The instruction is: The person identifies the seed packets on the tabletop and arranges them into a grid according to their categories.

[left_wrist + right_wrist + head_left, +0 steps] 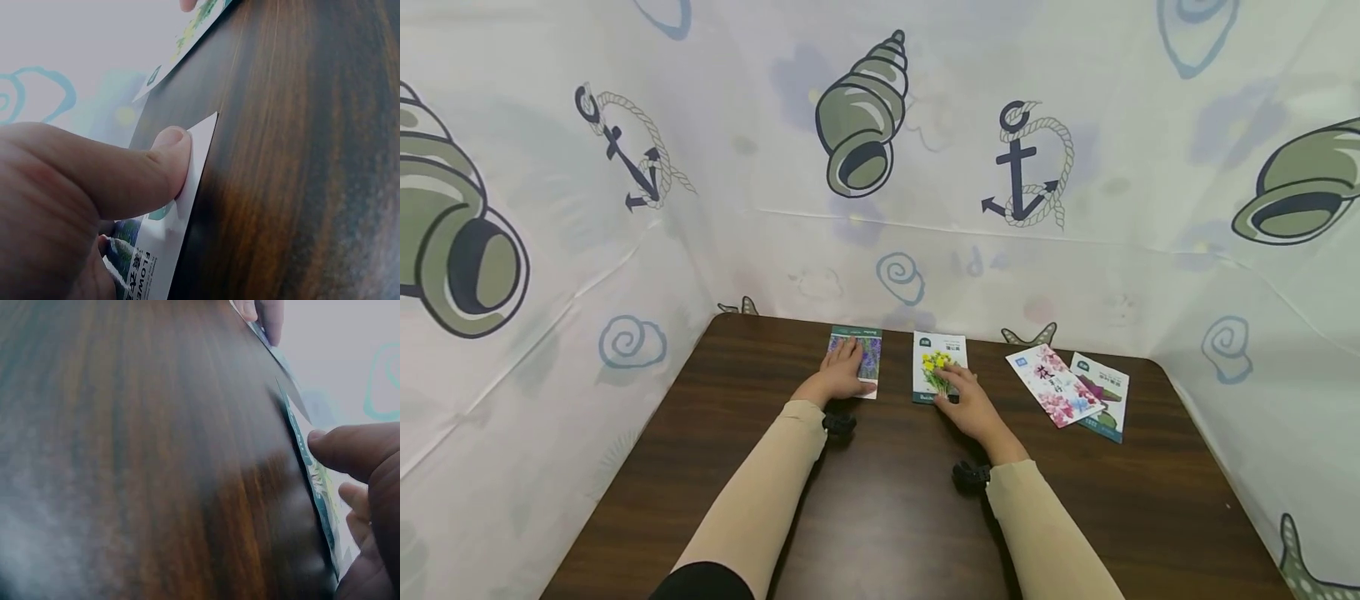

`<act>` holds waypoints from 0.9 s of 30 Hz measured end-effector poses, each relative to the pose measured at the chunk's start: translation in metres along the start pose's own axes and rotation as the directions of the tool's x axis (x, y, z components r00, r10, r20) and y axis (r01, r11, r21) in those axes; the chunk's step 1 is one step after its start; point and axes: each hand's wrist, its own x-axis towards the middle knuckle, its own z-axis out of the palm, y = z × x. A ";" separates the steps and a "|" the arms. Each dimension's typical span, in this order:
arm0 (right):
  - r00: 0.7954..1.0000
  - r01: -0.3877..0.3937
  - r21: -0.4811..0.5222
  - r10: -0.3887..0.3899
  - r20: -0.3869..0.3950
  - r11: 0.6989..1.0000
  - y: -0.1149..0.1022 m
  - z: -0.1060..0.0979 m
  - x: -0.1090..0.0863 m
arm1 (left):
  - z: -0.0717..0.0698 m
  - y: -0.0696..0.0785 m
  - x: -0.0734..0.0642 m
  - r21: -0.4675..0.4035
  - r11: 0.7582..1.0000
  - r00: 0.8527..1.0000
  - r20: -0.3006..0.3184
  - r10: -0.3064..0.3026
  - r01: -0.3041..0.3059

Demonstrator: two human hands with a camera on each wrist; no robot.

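Note:
A purple-flower seed packet [871,357] lies flat near the table's back edge. My left hand [842,377] rests on it with fingers extended; in the left wrist view the thumb presses its white end [201,144]. To its right is a yellow-flower seed packet [927,346] with a teal band. My right hand [972,410] touches that packet's right side, fingers spread and slightly bent. The right wrist view has the thumb [340,447] at the packet's face, close to its teal edge [312,475].
Farther right, a pink-blossom packet [1051,383] partly overlaps another packet with a purple and green picture [1112,387]. The dark wood table [895,500] meets a printed white cloth wall [940,275] at its back. Black straps circle both wrists.

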 end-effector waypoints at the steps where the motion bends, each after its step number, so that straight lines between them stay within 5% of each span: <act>1: 1.000 0.002 -0.006 -0.002 0.002 1.000 0.000 0.000 -0.001 | 0.000 0.001 -0.001 -0.001 1.000 1.000 -0.003 0.002 -0.002; 27: 0.991 -0.014 -0.010 0.012 -0.137 1.000 0.008 -0.033 -0.041 | -0.001 0.001 -0.001 0.005 1.000 1.000 -0.008 -0.009 0.009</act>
